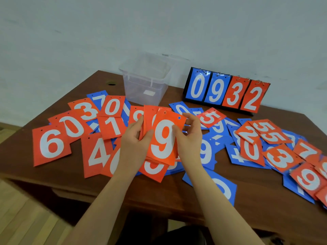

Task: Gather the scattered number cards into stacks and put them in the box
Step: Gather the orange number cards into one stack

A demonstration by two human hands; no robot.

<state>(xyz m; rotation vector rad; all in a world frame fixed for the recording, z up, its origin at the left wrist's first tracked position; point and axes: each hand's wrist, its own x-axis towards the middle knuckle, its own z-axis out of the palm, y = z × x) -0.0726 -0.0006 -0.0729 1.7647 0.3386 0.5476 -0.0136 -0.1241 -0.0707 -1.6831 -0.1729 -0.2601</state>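
Hands: my left hand point(135, 138) and right hand point(190, 137) are pinching a red card stack point(161, 138) | box point(146, 80) is sitting at tabletop's point(177, 200) far edge | cards below are hiding.

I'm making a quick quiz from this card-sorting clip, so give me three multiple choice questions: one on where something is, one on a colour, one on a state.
1. Where is the clear box?
A. at the table's far edge, left of the scoreboard
B. on the floor
C. on top of the scoreboard

2. What colour is the top card, a 9, in the held stack?
A. blue
B. orange-red
C. green

3. What is inside the box?
A. a stack of cards
B. one blue card
C. no cards yet

Answers: 1 A, it stands beside the scoreboard. 2 B, a white 9 on orange-red, held by the left hand and right hand. 3 C, its clear walls show no cards.
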